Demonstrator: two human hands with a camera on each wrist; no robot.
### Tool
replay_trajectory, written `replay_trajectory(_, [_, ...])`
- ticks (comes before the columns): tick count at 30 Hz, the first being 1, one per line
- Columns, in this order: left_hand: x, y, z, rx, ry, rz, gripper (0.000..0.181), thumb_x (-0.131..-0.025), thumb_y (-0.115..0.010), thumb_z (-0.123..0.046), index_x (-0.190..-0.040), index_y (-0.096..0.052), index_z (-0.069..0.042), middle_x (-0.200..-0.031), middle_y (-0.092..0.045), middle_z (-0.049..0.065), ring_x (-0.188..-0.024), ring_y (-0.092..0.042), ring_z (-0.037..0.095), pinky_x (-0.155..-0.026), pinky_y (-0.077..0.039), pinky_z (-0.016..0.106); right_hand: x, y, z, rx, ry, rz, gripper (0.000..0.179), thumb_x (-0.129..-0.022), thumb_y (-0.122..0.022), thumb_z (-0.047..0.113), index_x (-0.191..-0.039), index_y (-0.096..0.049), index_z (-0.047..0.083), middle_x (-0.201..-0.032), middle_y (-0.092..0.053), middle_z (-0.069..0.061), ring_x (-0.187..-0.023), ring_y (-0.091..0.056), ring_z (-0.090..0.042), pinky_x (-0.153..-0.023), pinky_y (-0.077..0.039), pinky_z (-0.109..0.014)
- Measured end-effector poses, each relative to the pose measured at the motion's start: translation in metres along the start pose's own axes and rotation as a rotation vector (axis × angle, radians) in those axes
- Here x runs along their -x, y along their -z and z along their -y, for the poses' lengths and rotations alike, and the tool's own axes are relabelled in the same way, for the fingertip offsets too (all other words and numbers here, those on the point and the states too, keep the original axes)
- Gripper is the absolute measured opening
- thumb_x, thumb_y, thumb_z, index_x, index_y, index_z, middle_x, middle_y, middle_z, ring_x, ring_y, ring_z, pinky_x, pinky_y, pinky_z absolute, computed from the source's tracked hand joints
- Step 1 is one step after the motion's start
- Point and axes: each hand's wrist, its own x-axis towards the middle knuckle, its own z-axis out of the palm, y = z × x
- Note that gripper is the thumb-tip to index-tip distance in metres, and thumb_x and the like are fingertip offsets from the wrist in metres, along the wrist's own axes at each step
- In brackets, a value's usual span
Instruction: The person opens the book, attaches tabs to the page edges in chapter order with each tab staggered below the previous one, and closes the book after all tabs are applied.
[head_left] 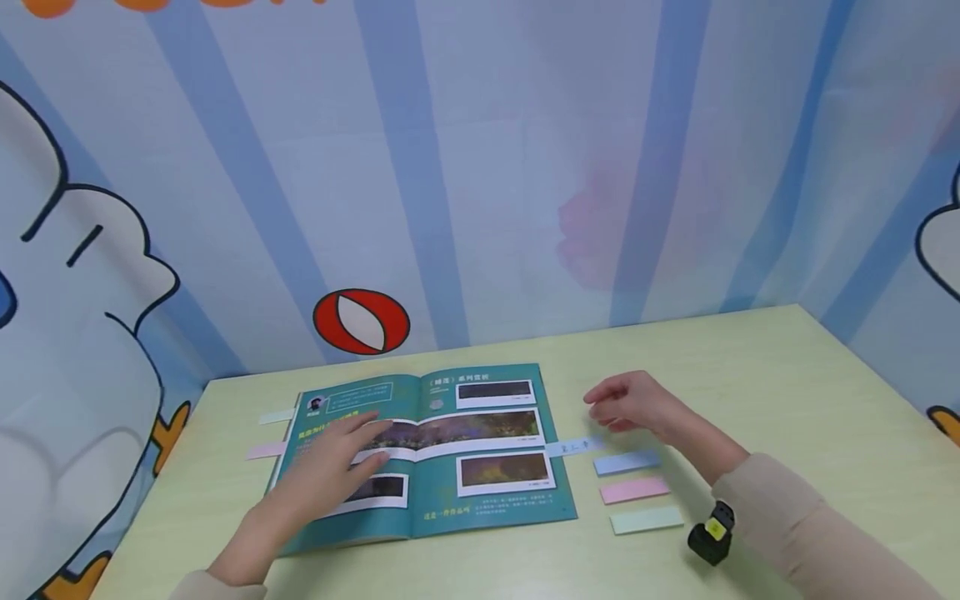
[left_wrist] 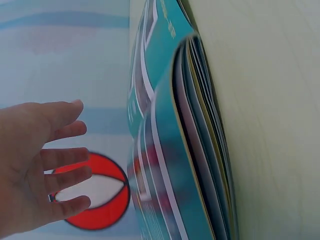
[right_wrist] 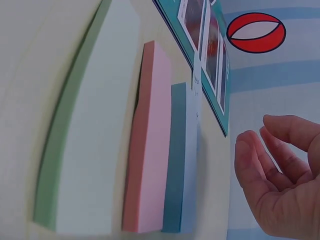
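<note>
An open magazine [head_left: 491, 487] with teal pages and framed pictures lies on the table. My left hand [head_left: 341, 454] is over its left page with fingers spread and holding nothing; in the left wrist view a gap shows between the fingers and the page. A blue sticky tab [head_left: 576, 447] with handwriting sticks out from the right page's edge. Just beyond that tab, my right hand [head_left: 633, 404] is raised with loosely bent fingers and nothing between them. Below it lie three sticky-note pads: blue [head_left: 627, 462], pink [head_left: 634, 490] and light green [head_left: 647, 521].
A light green tab [head_left: 277, 416] and a pink tab [head_left: 266, 451] stick out from the magazine's left edge. The pale table [head_left: 750, 367] meets a striped cartoon backdrop [head_left: 510, 208] at its back edge. A black device [head_left: 711, 535] sits at the right wrist.
</note>
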Motion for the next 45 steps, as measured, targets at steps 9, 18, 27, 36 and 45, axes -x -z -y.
replay_trajectory(9, [0.024, 0.01, 0.04, 0.034, 0.147, 0.015, 0.041, -0.09, -0.062, -0.024, -0.125, -0.057, -0.004, -0.127, -0.053, 0.022, -0.117, -0.047, 0.044, -0.089, -0.041, 0.059, -0.005, -0.015, 0.008, -0.026, -0.003, 0.001, 0.025, -0.086, -0.063, 0.003, -0.108, -0.063, -0.006, -0.091, -0.067, -0.008, -0.075, -0.061, -0.019, -0.072, -0.054, -0.033])
replay_trajectory(18, [0.04, 0.015, 0.079, 0.049, 0.313, 0.002, 0.028, -0.089, -0.062, -0.022, -0.108, -0.064, -0.001, -0.109, -0.056, 0.021, -0.099, -0.053, 0.038, -0.082, -0.046, 0.054, -0.008, -0.032, 0.01, -0.02, 0.003, 0.006, 0.022, -0.083, -0.065, 0.003, -0.104, -0.066, -0.004, -0.084, -0.067, -0.007, -0.07, -0.059, -0.017, -0.068, -0.055, -0.033])
replay_trajectory(27, [0.043, 0.009, 0.103, 0.113, 0.501, 0.147, 0.036, -0.091, -0.06, -0.027, -0.107, -0.055, 0.006, -0.097, -0.055, 0.019, -0.088, -0.054, 0.031, -0.077, -0.048, 0.047, -0.01, -0.05, 0.016, -0.022, 0.011, 0.042, 0.021, -0.083, -0.066, 0.004, -0.103, -0.067, -0.001, -0.084, -0.066, -0.006, -0.068, -0.057, -0.017, -0.065, -0.053, -0.031])
replay_trajectory(36, [0.048, 0.002, 0.124, 0.275, 0.69, 0.207, 0.053, -0.094, -0.052, -0.03, -0.116, -0.041, 0.017, -0.102, -0.053, 0.029, -0.09, -0.051, 0.034, -0.077, -0.048, 0.045, -0.017, -0.071, 0.028, -0.056, 0.028, 0.059, 0.02, -0.082, -0.069, 0.006, -0.101, -0.069, 0.0, -0.084, -0.067, -0.006, -0.072, -0.062, -0.017, -0.07, -0.055, -0.033])
replay_trajectory(45, [0.048, 0.0, 0.123, 0.361, 0.726, 0.229, 0.065, -0.095, -0.049, -0.036, -0.121, -0.033, 0.02, -0.112, -0.044, 0.038, -0.098, -0.046, 0.04, -0.086, -0.044, 0.051, -0.02, -0.095, 0.031, -0.067, 0.024, 0.06, 0.018, -0.08, -0.071, 0.005, -0.098, -0.07, 0.001, -0.087, -0.066, -0.006, -0.07, -0.061, -0.016, -0.068, -0.055, -0.032])
